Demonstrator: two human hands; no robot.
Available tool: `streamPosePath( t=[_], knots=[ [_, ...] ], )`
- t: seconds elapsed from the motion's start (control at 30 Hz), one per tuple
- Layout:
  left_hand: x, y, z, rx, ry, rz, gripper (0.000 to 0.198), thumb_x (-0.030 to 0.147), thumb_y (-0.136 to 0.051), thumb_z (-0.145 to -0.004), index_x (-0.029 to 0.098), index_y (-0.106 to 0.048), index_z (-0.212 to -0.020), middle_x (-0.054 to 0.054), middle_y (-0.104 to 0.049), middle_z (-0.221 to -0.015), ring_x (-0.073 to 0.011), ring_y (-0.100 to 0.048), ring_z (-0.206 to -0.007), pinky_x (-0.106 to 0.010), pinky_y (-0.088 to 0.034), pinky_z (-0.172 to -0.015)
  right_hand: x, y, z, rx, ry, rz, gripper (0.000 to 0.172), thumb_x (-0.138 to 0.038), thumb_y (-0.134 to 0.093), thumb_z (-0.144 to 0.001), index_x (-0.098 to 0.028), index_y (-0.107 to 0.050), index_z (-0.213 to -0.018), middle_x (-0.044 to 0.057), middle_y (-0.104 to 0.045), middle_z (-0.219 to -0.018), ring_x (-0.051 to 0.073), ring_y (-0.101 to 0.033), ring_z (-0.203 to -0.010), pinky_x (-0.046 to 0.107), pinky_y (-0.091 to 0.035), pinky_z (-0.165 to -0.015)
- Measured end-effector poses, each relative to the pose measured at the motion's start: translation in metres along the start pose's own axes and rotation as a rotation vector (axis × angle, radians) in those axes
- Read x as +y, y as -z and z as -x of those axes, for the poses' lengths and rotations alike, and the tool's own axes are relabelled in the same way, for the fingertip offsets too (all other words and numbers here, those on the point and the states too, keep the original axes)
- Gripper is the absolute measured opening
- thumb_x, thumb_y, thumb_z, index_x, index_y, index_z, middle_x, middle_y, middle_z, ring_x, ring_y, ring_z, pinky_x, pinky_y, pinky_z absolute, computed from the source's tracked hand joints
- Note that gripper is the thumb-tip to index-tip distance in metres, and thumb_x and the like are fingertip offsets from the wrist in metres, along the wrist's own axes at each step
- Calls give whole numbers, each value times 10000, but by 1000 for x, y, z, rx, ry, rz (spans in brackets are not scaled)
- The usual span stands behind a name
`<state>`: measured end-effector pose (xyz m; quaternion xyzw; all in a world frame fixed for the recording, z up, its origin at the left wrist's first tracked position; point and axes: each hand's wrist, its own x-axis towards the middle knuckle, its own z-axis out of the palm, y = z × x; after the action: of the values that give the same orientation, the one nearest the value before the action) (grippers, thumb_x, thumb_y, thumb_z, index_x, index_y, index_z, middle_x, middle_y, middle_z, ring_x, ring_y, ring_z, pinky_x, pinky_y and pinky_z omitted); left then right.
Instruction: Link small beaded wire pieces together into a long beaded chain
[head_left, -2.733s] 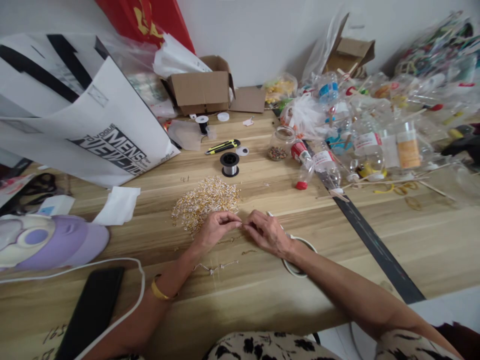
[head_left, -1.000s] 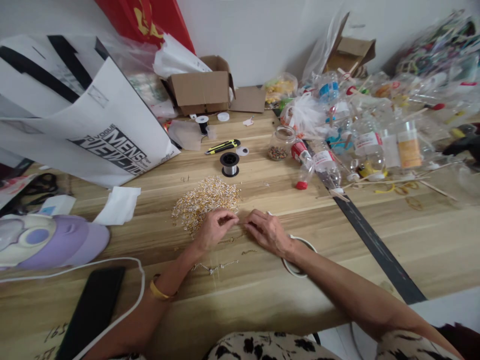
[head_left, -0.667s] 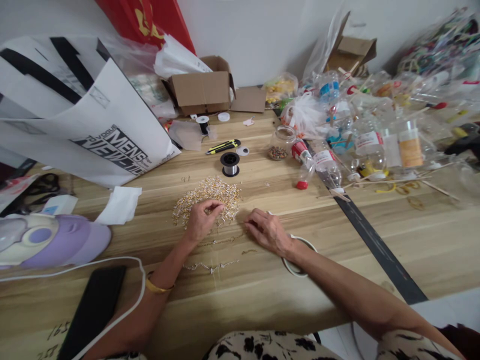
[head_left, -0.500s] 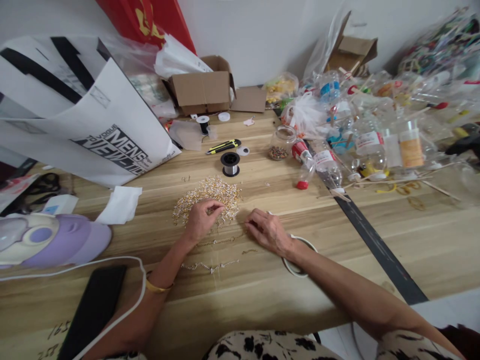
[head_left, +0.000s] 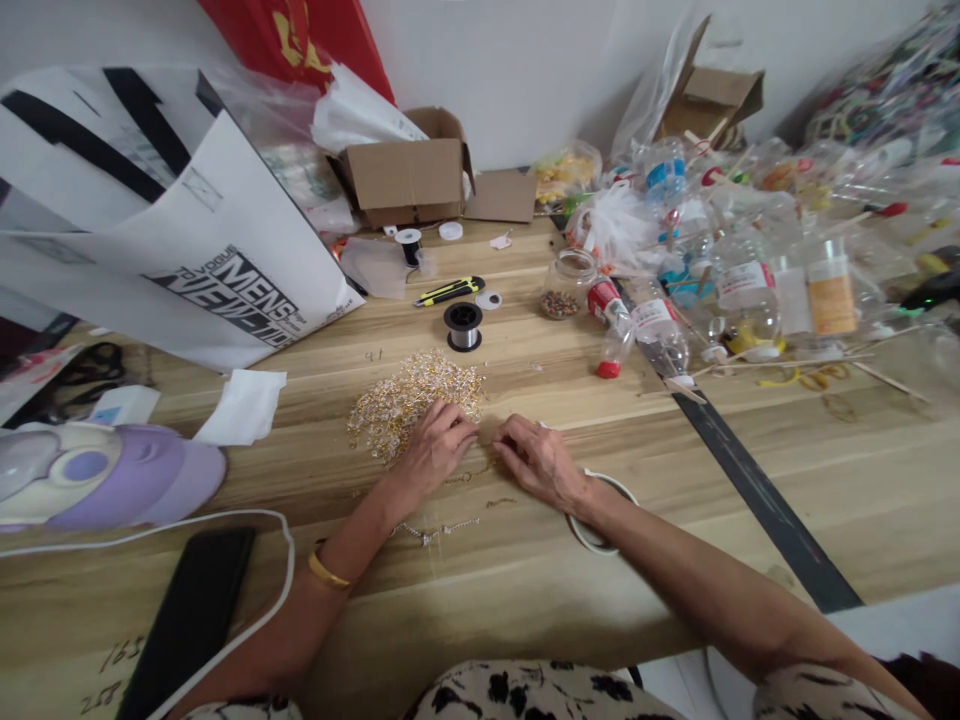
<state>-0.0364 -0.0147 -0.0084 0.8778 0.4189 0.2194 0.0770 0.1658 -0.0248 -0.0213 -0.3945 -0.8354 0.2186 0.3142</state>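
My left hand [head_left: 439, 445] is closed in a pinch at the right edge of a heap of small gold and clear beads [head_left: 397, 395]. Whatever its fingertips hold is too small to make out. Just to its right, my right hand [head_left: 536, 462] rests on the table, its thumb and fingers pressed together; what lies in them is hidden. A narrow gap separates the two sets of fingertips. Below them are a gold chain [head_left: 469, 477], partly covered by my left hand, a short chain piece [head_left: 501, 502] and a silvery beaded chain [head_left: 439, 532].
Beyond the beads stand a wire spool [head_left: 463, 328], a utility knife [head_left: 448, 291] and a jar of beads [head_left: 561, 290]. Plastic bottles [head_left: 660, 335] crowd the right. A white bag [head_left: 187, 240], purple object [head_left: 165, 470] and black phone [head_left: 187, 610] lie left. A white ring [head_left: 600, 545] sits under my right wrist.
My left hand has moved right from over the bead heap, bringing its fingertips close to my right hand. My right hand has stayed almost in place.
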Motion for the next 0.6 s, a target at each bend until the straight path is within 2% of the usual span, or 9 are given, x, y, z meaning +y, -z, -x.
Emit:
streamPosePath(
  t=[0.4, 0.6],
  knots=[
    [-5, -3, -1, -13, 1, -27, 147, 164, -523, -898, 134, -639, -814, -62, -587, -830, -203, -485, -871, -360, -452, -815, 0, 1, 0, -8, -4, -6, 80, -176, -467, -915, -187, -519, -855, 24, -552, -768, 141, -497, -651, 248, -378, -633],
    [-15, 0, -1, 70, 121, 112, 116, 163, -561, -872, 167, -657, -808, -44, -642, -814, -188, -540, -827, -347, -459, -775, 0, 3, 0, -14, -22, -8, 79, -184, -469, -915, -190, -524, -858, 24, -562, -770, 137, -495, -629, 246, -376, -612]
  ],
)
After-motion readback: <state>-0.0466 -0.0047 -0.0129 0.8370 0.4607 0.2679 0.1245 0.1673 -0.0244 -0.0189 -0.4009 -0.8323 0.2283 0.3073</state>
